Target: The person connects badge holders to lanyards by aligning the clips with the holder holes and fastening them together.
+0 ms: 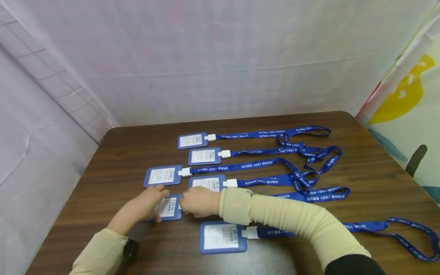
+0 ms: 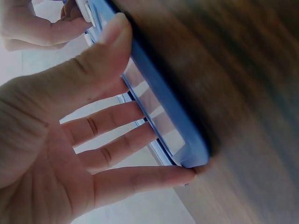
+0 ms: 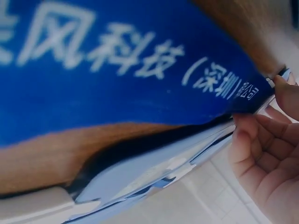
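A blue-framed ID badge holder (image 1: pixel 170 207) lies on the table at left of centre. My left hand (image 1: pixel 146 204) grips its left part, and in the left wrist view the thumb is on one long edge and the fingers (image 2: pixel 112 119) lie along the other. At the badge's right end, my right hand (image 1: pixel 201 201) pinches the blue lanyard close to its clip, which the fingers mostly hide. White-lettered strap of that lanyard (image 3: pixel 126 74) crosses the right wrist view to the fingertips. Another badge holder (image 1: pixel 223 237) lies nearer, below the right hand.
More badge holders, among them a top one (image 1: pixel 192 140) and a left one (image 1: pixel 163 175), lie in rough rows on the brown table (image 1: pixel 103 172). Their lanyards (image 1: pixel 247 166) stretch rightward, some overlapping in loops (image 1: pixel 309 152). A pale cloth (image 1: pixel 220 57) hangs behind the table.
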A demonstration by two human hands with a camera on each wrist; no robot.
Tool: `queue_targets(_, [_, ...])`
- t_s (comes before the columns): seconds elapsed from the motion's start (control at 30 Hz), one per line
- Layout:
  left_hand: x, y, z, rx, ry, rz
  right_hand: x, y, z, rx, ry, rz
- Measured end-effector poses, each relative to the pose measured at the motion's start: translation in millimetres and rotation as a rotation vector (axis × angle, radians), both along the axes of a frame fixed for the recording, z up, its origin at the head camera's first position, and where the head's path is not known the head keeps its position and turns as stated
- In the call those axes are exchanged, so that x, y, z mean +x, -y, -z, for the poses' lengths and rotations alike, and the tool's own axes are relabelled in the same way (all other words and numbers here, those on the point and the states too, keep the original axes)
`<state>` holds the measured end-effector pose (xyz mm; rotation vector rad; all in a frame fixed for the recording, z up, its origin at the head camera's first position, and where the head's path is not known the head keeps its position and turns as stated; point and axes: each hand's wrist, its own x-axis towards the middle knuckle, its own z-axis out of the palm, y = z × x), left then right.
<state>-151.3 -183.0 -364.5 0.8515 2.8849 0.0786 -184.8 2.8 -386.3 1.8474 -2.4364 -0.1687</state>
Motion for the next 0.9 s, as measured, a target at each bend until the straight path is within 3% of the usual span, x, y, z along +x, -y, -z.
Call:
queue_targets(0.2, [-1.6, 4.0, -0.8, 0.035, 0.024, -0.003, -0.1, 2.9, 1.0, 0.017, 0.023, 0.03])
queue_targets(0.37, [-4.7, 6.7, -3.1, 0.084, 0.096, -0.038, -4.4, 0.5, -1.0, 0.044, 0.051, 0.087])
queue_targets(0.47, [-6.2, 7.3, -5.8, 0.109, 0.088, -0.04, -8.0, -7.6, -6.1, 0.028, 0.075, 0.127])
queue_targets(0.63, [-6.2, 0.3, -4.7, 0.216, -0.126, -0.002, -13.4, -30.3, -16.6, -0.035, 0.099, 0.179])
queue_targets(0.73, [-4.6, -10.5, -1.0, 0.29, -0.262, -0.022, -16.6, -46.6, -16.9, -0.069, 0.107, 0.216])
queue_targets(0.9, [-7.1, -27.8, 4.4, 0.342, -0.379, -0.063, -24.3, -75.3, -10.1, -0.205, 0.152, 0.254])
